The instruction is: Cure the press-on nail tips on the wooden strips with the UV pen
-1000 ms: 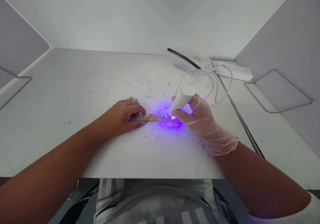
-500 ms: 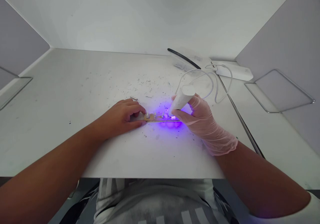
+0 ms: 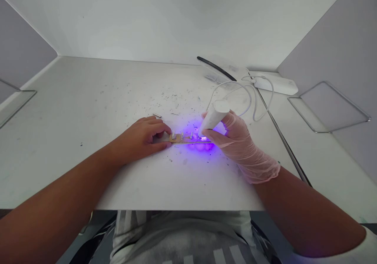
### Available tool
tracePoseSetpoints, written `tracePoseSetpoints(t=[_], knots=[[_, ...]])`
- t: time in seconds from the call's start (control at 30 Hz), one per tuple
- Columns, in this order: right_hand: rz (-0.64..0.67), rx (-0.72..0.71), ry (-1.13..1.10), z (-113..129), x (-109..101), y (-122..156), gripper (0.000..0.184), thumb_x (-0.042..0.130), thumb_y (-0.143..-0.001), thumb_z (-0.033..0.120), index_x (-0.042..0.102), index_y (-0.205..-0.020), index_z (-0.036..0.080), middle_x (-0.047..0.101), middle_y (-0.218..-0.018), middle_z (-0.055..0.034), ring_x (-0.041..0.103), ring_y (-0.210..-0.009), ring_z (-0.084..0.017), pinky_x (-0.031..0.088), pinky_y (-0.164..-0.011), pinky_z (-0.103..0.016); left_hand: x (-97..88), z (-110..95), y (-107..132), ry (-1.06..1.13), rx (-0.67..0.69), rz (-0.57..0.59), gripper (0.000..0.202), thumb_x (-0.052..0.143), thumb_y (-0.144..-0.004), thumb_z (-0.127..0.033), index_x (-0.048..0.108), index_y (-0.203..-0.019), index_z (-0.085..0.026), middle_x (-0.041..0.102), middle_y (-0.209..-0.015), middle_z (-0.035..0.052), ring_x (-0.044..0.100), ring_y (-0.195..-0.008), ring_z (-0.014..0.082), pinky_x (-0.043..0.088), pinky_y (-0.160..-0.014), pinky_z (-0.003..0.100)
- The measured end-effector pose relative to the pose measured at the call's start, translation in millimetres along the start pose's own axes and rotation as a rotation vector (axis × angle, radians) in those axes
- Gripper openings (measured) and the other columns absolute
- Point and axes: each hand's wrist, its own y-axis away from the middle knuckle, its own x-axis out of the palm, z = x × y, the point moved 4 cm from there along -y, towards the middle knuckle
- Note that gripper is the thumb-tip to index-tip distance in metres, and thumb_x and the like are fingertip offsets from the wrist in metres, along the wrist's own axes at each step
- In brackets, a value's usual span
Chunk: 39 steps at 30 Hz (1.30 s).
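My bare left hand (image 3: 151,135) grips the left end of a narrow tan strip (image 3: 178,140) between thumb and fingers. Several small, shiny upright pieces, perhaps nail tips, stand along this strip. In a thin pink glove, my right hand (image 3: 231,134) is closed around a white corded UV lamp (image 3: 215,114). The lamp tilts downward, its lit end close over the strip's right part, where violet light spills onto the table. Whether it touches the pieces cannot be seen. The strip's right end is partly hidden behind my right hand.
A short metal cylinder (image 3: 157,115) lies beyond my left fingers. Dark crumbs are scattered over the white table (image 3: 88,107). Behind are a black-edged item (image 3: 216,67), clear plastic bags (image 3: 212,77) and a white box (image 3: 275,84). The lamp's cable (image 3: 250,95) loops at right. Wire frames (image 3: 330,107) stand at the sides.
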Motion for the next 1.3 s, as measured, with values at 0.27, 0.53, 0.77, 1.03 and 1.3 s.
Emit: tracePoseSetpoints(t=[0.27,0.53,0.77,1.03,1.3], knots=[[0.002,-0.004,0.002,1.3,-0.3,-0.7,0.012,0.069,-0.083,0.027,0.064,-0.094,0.027,0.065,-0.081,0.0013,0.06,-0.079,-0.018,0.049,-0.07,-0.036,0.0,0.8,-1.0,-0.007,0.001,-0.003,0.025,0.062,-0.09,-0.041,0.068,-0.101,-0.02,0.06,-0.077,0.0013,0.053,-0.08,0.0183,0.04,-0.071,0.031],[0.003,-0.005,-0.008,0.4,0.3,-0.6,0.014,0.069,-0.083,0.026,0.064,-0.096,0.027,0.065,-0.08,0.0017,0.059,-0.079,-0.018,0.049,-0.071,-0.036,0.3,0.1,-0.4,-0.001,-0.001,-0.007,0.025,0.062,-0.09,-0.042,0.068,-0.101,-0.02,0.059,-0.076,0.0011,0.053,-0.079,0.0181,0.04,-0.07,0.031],[0.006,0.003,-0.009,0.7,0.0,-0.3,0.013,0.069,-0.083,0.027,0.065,-0.095,0.027,0.065,-0.08,0.0013,0.059,-0.079,-0.019,0.049,-0.071,-0.036,-0.1,0.5,0.7,-0.009,-0.009,0.006,0.026,0.062,-0.09,-0.042,0.068,-0.102,-0.02,0.06,-0.077,0.0015,0.053,-0.08,0.0181,0.041,-0.072,0.031],[0.013,0.029,0.008,0.0,0.6,-0.3,0.014,0.068,-0.082,0.027,0.064,-0.096,0.027,0.065,-0.081,0.0012,0.059,-0.08,-0.019,0.05,-0.072,-0.037,-1.2,-1.8,-1.7,-0.003,-0.006,-0.004,0.025,0.062,-0.089,-0.042,0.069,-0.099,-0.02,0.06,-0.074,0.0017,0.054,-0.079,0.0186,0.041,-0.07,0.031],[0.009,0.004,0.007,0.6,0.2,-0.1,0.015,0.068,-0.083,0.026,0.064,-0.097,0.027,0.065,-0.081,0.0016,0.059,-0.08,-0.018,0.049,-0.071,-0.036,-1.2,-1.2,-1.2,-0.007,-0.001,-0.005,0.025,0.062,-0.09,-0.042,0.069,-0.1,-0.02,0.061,-0.076,0.0019,0.054,-0.079,0.0185,0.041,-0.071,0.031]])
